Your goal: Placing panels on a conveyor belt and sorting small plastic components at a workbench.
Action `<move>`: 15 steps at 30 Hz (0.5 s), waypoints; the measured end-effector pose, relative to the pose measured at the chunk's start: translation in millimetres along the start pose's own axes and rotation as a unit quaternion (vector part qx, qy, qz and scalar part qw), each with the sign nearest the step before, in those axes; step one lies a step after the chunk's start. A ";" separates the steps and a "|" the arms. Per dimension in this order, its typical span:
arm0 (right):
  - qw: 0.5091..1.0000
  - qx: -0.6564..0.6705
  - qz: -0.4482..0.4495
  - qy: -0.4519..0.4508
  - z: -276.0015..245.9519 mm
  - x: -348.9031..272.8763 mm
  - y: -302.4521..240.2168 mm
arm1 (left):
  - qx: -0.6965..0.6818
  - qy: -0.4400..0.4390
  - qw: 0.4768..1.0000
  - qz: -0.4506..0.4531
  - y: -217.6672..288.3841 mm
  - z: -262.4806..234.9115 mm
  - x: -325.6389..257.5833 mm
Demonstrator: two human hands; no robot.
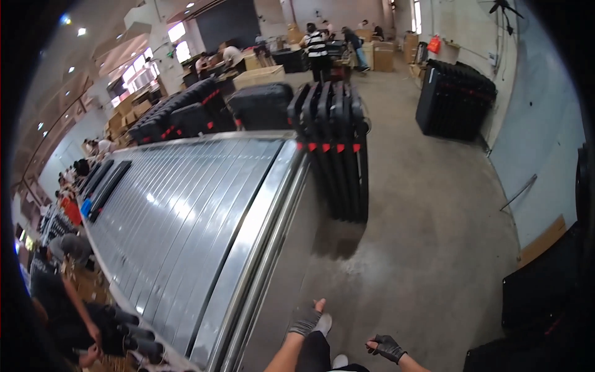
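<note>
My left hand (305,318), in a grey fingerless glove, hangs beside the metal slatted conveyor (198,204) and does not touch it. Its bare thumb tip points forward, and the other fingers look curled and are partly hidden. Over the floor to the right, my right hand (388,348) wears a dark fingerless glove; its fingers are bent in. Nothing shows in either hand. Ahead, several black padded cases (334,124) with red tabs stand on end in a row against the conveyor's far corner.
More black cases (455,99) stand by the right wall, and dark panels (539,285) lean at the lower right. A metal rod (519,192) juts from the wall's foot. People work left of the conveyor; a person in a striped top (317,49) stands far ahead.
</note>
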State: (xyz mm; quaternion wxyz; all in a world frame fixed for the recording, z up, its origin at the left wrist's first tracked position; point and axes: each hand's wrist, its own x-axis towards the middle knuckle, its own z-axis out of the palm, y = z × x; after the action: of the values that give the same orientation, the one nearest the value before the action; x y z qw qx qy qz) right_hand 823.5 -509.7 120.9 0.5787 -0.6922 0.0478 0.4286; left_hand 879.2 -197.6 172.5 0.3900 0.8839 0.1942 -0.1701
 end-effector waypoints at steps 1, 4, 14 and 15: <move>1.000 0.004 -0.007 0.015 -23.2 16.2 -6.4 | -0.052 0.091 0.987 0.125 14.5 -4.0 33.7; 0.998 -0.010 -0.027 0.055 -106.1 63.0 -24.6 | -0.208 0.109 0.928 0.288 56.2 -33.3 151.4; 0.855 0.354 0.050 0.375 -385.6 196.3 59.4 | -0.008 0.161 0.832 0.531 460.3 -211.7 437.7; 0.944 -0.078 0.119 0.297 -377.3 222.1 43.9 | 0.023 0.181 0.835 0.520 470.9 -230.8 466.5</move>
State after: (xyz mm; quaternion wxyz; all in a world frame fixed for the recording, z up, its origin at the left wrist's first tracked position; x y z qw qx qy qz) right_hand 1141.3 -746.3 -70.5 0.4267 -0.8206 0.2661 0.2715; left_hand 1542.1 -217.2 402.4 0.3586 0.8783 -0.2307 0.2162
